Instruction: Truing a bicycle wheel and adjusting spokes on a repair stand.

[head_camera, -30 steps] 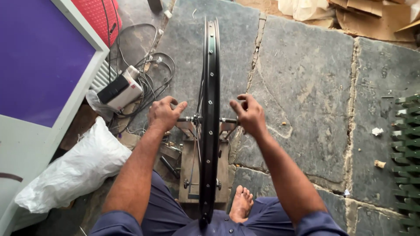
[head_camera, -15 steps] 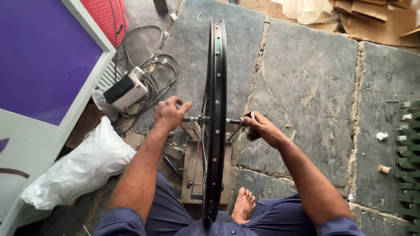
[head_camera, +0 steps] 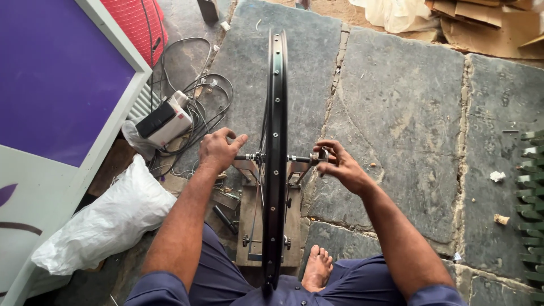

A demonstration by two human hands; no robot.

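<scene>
Since half a second ago the right hand (head_camera: 343, 168) has slid a little further out along the axle (head_camera: 300, 159), its fingertips now pinching the small fitting at the axle's end; the left hand (head_camera: 218, 150) has barely shifted.

Beyond both hands spreads the floor of grey stone slabs (head_camera: 402, 113). Left of the left hand leans a purple panel with a pale frame (head_camera: 54, 79), and below that hand, by the forearm, lies a stuffed white plastic bag (head_camera: 107, 218).

Between the two hands stands the black bicycle wheel rim (head_camera: 276, 147), upright and edge-on, carried in a metal truing stand (head_camera: 266, 218) on a wooden base just under the hands.

The left hand is loosely curled, thumb and forefinger closed on the axle's left end, touching it just beside the rim. Up and left of it sits a white-and-black box (head_camera: 164, 120) among coiled black cables (head_camera: 207, 99). Below the right hand, beside the stand, rests a bare foot (head_camera: 317, 269).
</scene>
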